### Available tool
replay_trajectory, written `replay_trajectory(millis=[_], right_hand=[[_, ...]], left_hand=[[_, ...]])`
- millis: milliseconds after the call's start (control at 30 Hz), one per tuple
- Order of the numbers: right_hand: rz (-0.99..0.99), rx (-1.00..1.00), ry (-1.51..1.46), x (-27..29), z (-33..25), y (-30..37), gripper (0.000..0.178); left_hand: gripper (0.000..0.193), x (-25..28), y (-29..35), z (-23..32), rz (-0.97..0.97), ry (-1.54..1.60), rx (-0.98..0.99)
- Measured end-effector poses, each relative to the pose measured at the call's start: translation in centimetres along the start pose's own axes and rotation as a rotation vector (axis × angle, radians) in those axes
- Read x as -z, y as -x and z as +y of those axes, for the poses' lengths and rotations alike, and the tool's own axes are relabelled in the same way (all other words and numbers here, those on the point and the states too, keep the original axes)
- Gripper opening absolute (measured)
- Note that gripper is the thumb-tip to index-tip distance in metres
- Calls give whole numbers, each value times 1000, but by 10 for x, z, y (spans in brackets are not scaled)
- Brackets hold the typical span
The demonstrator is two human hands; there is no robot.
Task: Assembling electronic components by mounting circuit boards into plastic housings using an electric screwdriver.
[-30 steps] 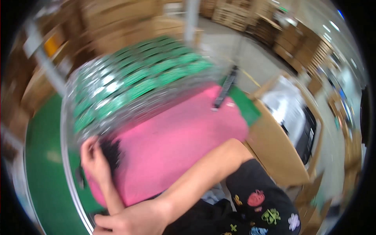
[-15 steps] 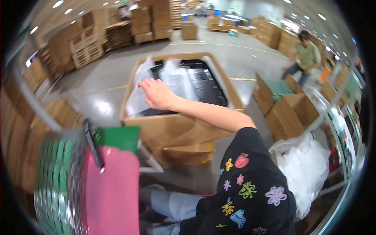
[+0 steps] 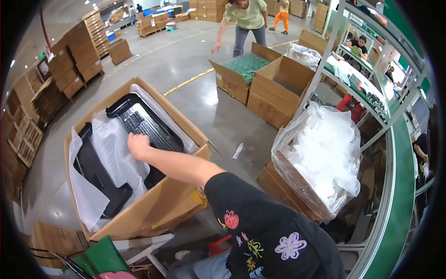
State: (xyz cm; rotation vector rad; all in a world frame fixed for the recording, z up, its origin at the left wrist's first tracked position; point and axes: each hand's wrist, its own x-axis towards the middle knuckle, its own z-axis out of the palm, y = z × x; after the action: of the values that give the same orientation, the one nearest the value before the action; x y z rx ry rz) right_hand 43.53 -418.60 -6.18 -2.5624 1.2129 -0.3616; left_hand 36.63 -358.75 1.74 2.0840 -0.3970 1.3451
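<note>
My right hand [image 3: 139, 146] reaches into a large open cardboard box [image 3: 179, 195] on my left. Its fingers are curled down beside the edge of a black plastic tray-like part [image 3: 162, 125] with ribbed grooves. White foam sheets [image 3: 114, 160] lie between that part and another black plastic part [image 3: 95, 165], which leans along the box's left side. The hand touches or hovers at the sheet and the ribbed part; whatever is in its fingers is hidden. My left hand is out of view.
A clear bag of white foam sheets [image 3: 325, 158] bulges from a carton at my right. Two open cartons [image 3: 274, 100] stand farther off, one with green pieces, and a person [image 3: 246, 21] is behind them. A metal rack [image 3: 320, 69] rises on the right; a green panel [image 3: 102, 258] sits lower left.
My view has swung right, so the box now sits at the left. My right hand's fingers, earlier reaching out over the foam, are now curled near the ribbed black part.
</note>
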Motion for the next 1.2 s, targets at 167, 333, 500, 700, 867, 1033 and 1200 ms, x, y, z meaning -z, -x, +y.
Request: replay_trajectory(millis=[167, 333, 500, 700, 867, 1033, 1200], right_hand=[[-132, 26, -74, 16, 5, 14, 30], [-56, 16, -9, 8, 6, 22, 26], [31, 34, 31, -4, 8, 19, 32], [-36, 87, 42, 9, 5, 23, 34], [-24, 79, 47, 10, 10, 23, 36], [-66, 104, 3, 19, 6, 28, 37], [-98, 84, 38, 15, 13, 25, 39]], left_hand=[[7, 14, -6, 2, 17, -56, -9], [8, 49, 1, 2, 33, -115, -14], [8, 97, 16, -7, 36, -192, -26], [8, 148, 31, -18, 26, -274, -22], [8, 152, 44, -23, 35, -300, 2], [9, 164, 59, -26, 4, -346, 25], [9, 163, 63, -30, -59, -381, 25]])
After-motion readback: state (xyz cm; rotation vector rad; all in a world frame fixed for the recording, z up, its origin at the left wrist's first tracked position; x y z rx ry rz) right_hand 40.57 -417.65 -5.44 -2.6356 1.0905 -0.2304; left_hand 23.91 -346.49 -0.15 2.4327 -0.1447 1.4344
